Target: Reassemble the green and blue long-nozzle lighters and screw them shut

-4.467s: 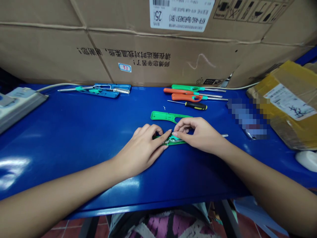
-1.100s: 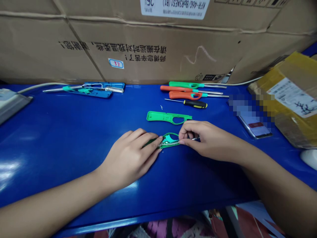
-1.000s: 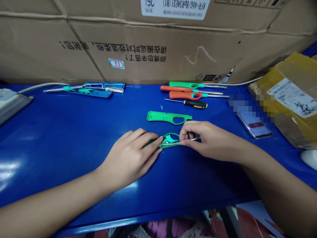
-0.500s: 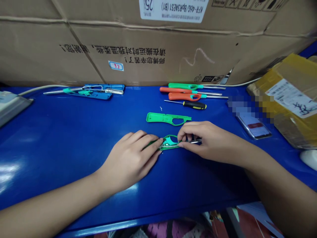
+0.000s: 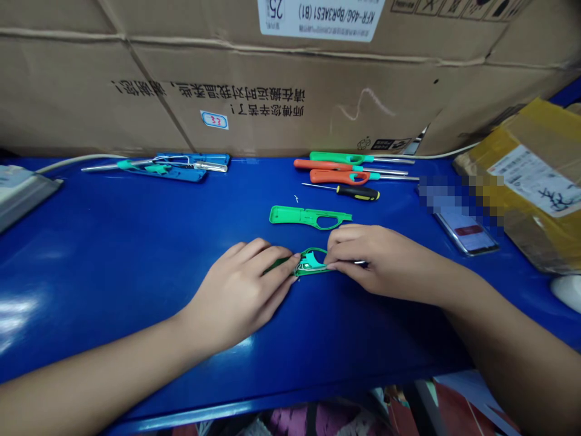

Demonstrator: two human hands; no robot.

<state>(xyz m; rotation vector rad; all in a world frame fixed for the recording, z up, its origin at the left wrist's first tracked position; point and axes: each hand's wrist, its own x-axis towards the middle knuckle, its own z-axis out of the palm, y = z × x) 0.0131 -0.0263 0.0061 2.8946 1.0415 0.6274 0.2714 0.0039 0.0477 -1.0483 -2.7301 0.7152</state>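
Observation:
An opened green stick lighter [image 5: 311,262] lies in front of me, its turquoise trigger and a thin white wire showing inside the half shell. My left hand [image 5: 247,287] covers the handle end, with fingers and thumb closed on it. At the other end, my right hand [image 5: 363,254] pinches around the neck, where thumb and fingertips meet. Only a short bit of the metal tube shows past those fingers. Just beyond both hands rests the loose green shell half [image 5: 290,215], inner side up.
Behind lie an opened blue lighter [image 5: 181,174], a green lighter [image 5: 329,158], two orange lighters [image 5: 336,176] and a screwdriver [image 5: 356,192]. A phone [image 5: 469,227] and a taped parcel [image 5: 512,181] are at right. A large carton [image 5: 254,72] walls off the back.
My right hand has shifted slightly along the lighter's neck, and less of the metal tube shows. The left hand keeps its hold, and the view has moved very slightly.

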